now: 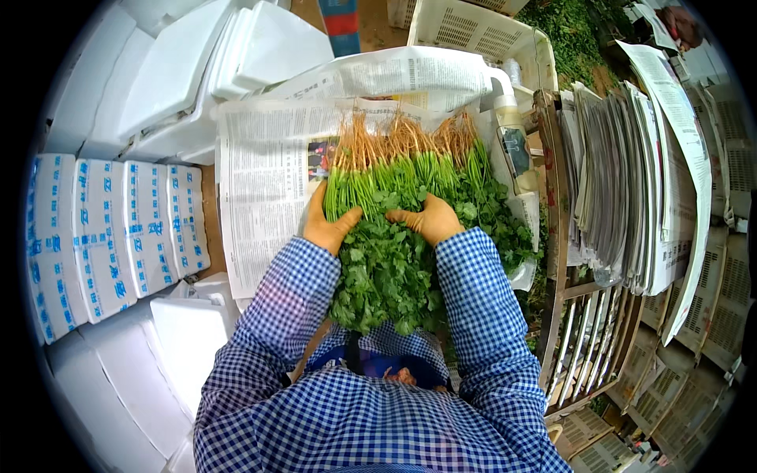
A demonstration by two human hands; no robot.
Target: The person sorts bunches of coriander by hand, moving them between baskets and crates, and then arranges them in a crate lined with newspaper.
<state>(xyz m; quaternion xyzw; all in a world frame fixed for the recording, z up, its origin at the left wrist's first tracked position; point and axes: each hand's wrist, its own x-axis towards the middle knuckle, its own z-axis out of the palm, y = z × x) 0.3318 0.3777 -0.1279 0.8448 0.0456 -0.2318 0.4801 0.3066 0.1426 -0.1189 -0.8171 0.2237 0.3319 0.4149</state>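
A broad row of coriander (pixel 394 272) lies before me, with brown roots at the far side, green stems, and leaves toward my body. My left hand (pixel 328 227) cups the left side of the stems, its thumb lying across them. On the other side, my right hand (pixel 432 222) presses into the bunch where stems turn to leaves, thumb pointing inward. Its other fingers are mostly hidden among the plants. Under the roots and to the left spreads a sheet of newspaper (pixel 260 189). More coriander stems and leaves lie to the right of my right hand.
White foam boxes and lids (pixel 177 67) are piled on the left, near blue-printed wrapped blocks (pixel 106 236). A metal rack (pixel 554 315) on the right bears a thick stack of newspapers (pixel 623 181). Beyond the roots stand a white pipe (pixel 501 85) and a cream plastic crate (pixel 473 31).
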